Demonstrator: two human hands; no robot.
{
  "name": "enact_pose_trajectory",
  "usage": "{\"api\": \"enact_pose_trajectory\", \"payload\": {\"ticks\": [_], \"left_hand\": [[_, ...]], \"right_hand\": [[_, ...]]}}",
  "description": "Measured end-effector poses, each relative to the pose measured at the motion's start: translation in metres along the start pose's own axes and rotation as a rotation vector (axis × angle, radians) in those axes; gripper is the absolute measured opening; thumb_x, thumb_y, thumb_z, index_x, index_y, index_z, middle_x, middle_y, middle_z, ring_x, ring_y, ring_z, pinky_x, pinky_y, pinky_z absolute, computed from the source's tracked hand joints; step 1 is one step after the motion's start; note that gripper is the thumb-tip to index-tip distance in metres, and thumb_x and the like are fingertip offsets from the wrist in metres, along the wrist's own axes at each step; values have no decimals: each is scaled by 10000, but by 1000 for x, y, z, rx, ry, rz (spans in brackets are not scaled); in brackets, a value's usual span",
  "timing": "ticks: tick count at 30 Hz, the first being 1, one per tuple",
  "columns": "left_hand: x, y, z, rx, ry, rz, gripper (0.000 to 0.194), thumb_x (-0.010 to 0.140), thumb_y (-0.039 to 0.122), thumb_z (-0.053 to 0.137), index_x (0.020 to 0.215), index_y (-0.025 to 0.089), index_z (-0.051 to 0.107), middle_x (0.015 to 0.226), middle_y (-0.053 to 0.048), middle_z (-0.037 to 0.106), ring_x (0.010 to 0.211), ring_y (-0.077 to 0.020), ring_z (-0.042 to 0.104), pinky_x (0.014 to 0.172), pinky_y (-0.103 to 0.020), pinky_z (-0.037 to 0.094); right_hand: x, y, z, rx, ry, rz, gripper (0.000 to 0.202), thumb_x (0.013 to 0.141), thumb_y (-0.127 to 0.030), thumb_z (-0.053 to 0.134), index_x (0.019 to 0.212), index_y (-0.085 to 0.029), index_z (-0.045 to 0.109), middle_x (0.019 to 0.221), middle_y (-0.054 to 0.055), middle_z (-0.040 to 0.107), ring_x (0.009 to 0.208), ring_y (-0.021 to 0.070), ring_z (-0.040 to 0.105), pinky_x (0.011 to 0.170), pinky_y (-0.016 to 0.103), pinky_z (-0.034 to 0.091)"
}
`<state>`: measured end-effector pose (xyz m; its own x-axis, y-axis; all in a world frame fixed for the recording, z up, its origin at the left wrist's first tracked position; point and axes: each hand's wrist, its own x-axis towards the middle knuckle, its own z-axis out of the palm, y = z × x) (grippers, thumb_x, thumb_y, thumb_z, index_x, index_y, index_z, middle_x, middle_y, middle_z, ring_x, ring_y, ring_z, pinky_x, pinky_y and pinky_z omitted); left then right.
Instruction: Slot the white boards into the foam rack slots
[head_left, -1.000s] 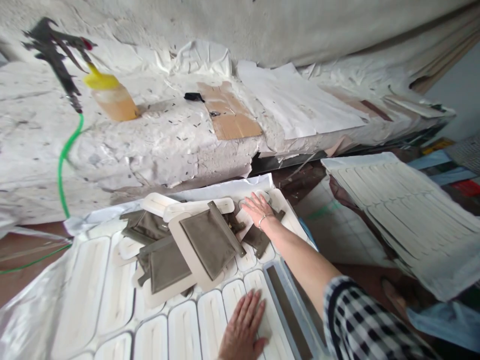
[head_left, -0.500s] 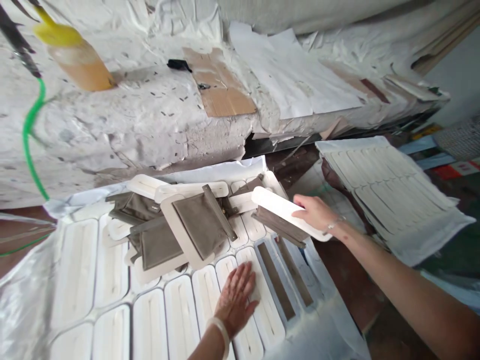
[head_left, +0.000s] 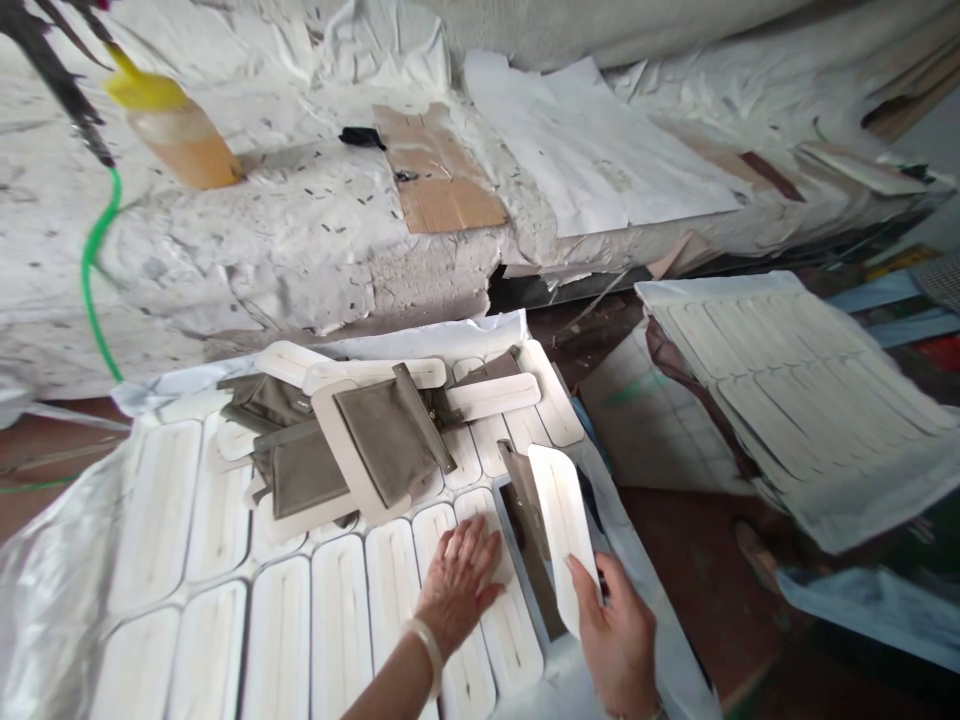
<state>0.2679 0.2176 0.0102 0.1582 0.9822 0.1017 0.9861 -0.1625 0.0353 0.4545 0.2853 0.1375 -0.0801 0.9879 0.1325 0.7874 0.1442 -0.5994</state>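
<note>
My right hand pinches the lower end of a long white panel with rounded ends. A grey-brown leather-like piece hangs from its left side. This panel is tilted up over a strip-shaped opening with brown beneath, at the right of the rows. My left hand lies flat, fingers stretched, on the white panels next to it. Behind both hands, several grey-brown leather-like pieces with pale panels attached are heaped on the rows of white panels.
A paper-covered bench runs along the back, with a yellow-capped bottle, a green hose and cardboard on it. To the right stands another stack of panels. A person's foot shows at the lower right.
My right hand has brought the white panel down and towards me, turning it from slanting sideways to nearly lengthwise over the opening. My left hand stays on the panels.
</note>
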Motion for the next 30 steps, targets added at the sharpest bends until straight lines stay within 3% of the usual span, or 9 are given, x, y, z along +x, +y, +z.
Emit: {"api": "enact_pose_trajectory", "payload": {"ticks": [5,10,13,17,22,26,30], "left_hand": [[5,11,-9,-52,-28,-108,570,943,571,474,1411,248,503,1504,-88,425,1356,-309,418,1049,-518,464],[7,10,-10,-8,6,-25,579,969,518,440,1436,177,469,1576,-86,301,1432,-295,319,1105,-481,446],[7,10,-7,6,0,30,642,967,484,456,1479,102,391,1603,-130,200,1468,-308,233,1126,-461,435],[8,7,-3,-24,-12,35,652,976,477,436,1499,96,351,1605,-133,186,1467,-311,230,1131,-458,437],[12,4,-3,-63,-1,93,686,951,464,483,1485,54,353,1588,-140,228,1459,-294,256,1131,-432,444],[16,3,-3,-127,-7,114,695,895,433,561,1435,21,413,1565,-161,281,1448,-308,281,1144,-433,427],[16,1,-4,-153,-32,97,716,888,421,582,1459,39,378,1565,-147,286,1439,-305,305,1137,-442,436]], "right_hand": [[-21,-7,0,70,67,-107,216,933,-407,581,844,-215,627,694,-5,676,609,123,638,601,209,477],[-24,4,1,128,137,48,270,900,-461,616,849,-197,642,716,-4,690,612,105,629,624,172,486],[-24,18,9,160,18,122,309,904,-496,581,821,-202,629,695,-6,660,619,119,601,618,207,478],[-28,40,20,214,-231,237,386,886,-567,528,761,-207,590,679,13,622,643,174,576,647,296,479],[-10,62,12,301,-490,423,417,852,-578,513,963,-192,624,906,74,703,894,267,642,819,381,491],[5,64,-2,104,-520,354,383,843,-574,457,802,-209,565,776,66,669,791,275,615,766,412,452],[0,55,8,80,-492,342,384,843,-587,424,757,-225,518,676,25,606,678,230,555,690,374,407]]}}
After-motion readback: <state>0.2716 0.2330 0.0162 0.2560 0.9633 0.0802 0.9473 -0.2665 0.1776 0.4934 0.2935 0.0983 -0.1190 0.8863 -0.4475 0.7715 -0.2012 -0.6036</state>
